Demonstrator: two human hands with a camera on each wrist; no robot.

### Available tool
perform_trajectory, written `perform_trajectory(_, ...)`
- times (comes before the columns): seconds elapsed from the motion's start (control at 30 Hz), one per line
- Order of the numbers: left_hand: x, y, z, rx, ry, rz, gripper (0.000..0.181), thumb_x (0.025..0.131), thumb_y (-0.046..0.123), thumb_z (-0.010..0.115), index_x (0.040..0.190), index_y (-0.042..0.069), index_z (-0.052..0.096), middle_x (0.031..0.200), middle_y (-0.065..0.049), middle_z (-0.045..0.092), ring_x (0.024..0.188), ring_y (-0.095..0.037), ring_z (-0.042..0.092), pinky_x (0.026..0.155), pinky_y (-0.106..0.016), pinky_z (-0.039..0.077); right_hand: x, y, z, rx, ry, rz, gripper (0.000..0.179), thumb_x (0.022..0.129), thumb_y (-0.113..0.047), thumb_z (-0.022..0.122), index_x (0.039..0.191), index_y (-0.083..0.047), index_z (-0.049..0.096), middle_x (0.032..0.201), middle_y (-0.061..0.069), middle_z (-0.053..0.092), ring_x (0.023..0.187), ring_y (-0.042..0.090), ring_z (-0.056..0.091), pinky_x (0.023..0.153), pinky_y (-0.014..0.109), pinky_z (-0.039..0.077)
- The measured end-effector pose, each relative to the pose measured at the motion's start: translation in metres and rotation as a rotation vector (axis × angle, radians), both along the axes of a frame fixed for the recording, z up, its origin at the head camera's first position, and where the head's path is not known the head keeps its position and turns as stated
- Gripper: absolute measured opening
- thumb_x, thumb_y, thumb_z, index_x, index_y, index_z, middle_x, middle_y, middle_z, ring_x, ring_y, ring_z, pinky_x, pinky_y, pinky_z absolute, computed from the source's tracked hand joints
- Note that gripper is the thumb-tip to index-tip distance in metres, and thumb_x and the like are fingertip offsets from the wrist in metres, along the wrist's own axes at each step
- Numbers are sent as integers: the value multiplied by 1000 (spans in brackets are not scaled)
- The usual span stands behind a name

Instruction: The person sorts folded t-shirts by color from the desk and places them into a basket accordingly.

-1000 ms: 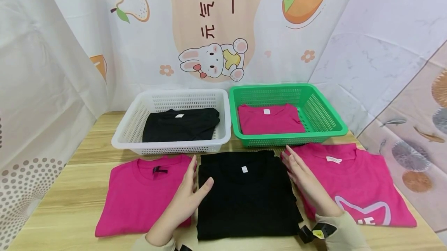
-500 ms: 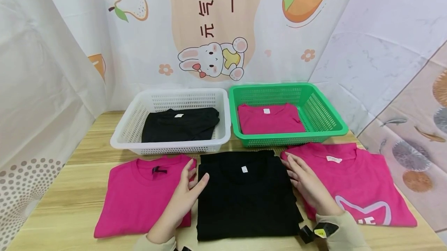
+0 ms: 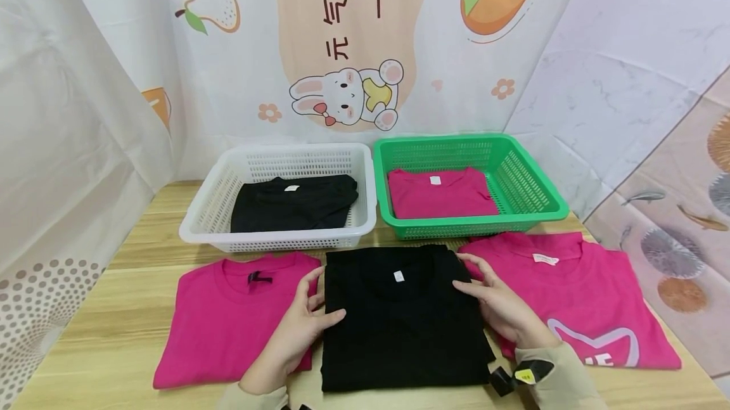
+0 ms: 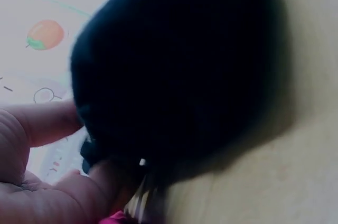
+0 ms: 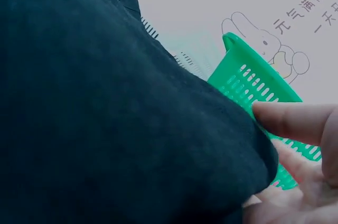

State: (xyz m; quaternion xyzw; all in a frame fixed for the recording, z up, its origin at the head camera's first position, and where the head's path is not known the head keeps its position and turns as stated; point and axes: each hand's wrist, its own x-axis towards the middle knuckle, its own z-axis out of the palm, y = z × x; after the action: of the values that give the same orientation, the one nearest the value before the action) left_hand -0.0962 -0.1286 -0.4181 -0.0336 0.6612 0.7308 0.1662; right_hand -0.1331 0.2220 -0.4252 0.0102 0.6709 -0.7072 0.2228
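A folded black T-shirt (image 3: pixel 405 340) with a small white label lies on the table between two pink ones. My left hand (image 3: pixel 296 327) grips its left edge, thumb on top and fingers down at the side. On the opposite edge, my right hand (image 3: pixel 507 308) holds it the same way, thumb over the cloth. In the left wrist view the cloth sits between thumb and fingers of the left hand (image 4: pixel 79 195), its fingertips hidden under it. The right wrist view shows the shirt's rounded edge between the thumb and fingers of the right hand (image 5: pixel 317 182).
A folded pink T-shirt (image 3: pixel 228 334) lies left; another pink T-shirt (image 3: pixel 570 302) with a pale print lies right. Behind stand a white basket (image 3: pixel 279 237) holding a black shirt (image 3: pixel 293 207) and a green basket (image 3: pixel 479 226) holding a pink shirt (image 3: pixel 441 198).
Both hands have closed in on the black T-shirt's side edges. The right thumb has swung inward over the cloth, and the left fingers have curled at its edge. The shirt has hardly moved.
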Motion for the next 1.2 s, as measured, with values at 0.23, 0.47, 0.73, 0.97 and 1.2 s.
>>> perform_trajectory(0.23,-1,0,-7,-82,33,-72,58,92,4,66,145,10,42,121,-15,55,104,-17,57,83,-25,50,2,2,-3,23,45,115,28,102,-21,55,129,-26,60,148,5,39,120,17,52,96,27,48)
perform_trajectory(0.47,1,2,-6,-97,28,-138,52,96,8,62,146,7,47,159,-22,23,113,-22,58,89,-28,52,2,4,0,7,65,209,39,102,-21,54,139,-10,56,130,-3,59,110,13,64,94,27,53)
perform_trajectory(0.73,2,6,3,-213,78,-88,57,90,1,67,144,3,49,154,-26,36,86,-11,54,78,-20,49,1,6,8,47,82,236,51,99,-16,58,147,-3,45,157,23,26,124,14,51,97,25,50)
perform_trajectory(0.97,11,3,14,-378,153,-7,54,86,1,71,138,9,58,132,-15,62,109,-22,61,89,-34,53,5,4,18,17,96,254,44,97,-10,60,141,-9,56,78,-11,57,55,2,44,51,21,38)
perform_trajectory(1.2,19,-6,32,-500,131,0,53,84,8,76,134,21,63,80,1,59,62,-12,39,59,-25,39,11,0,29,14,143,267,40,96,-8,61,134,-19,63,50,-12,40,36,10,32,43,20,33)
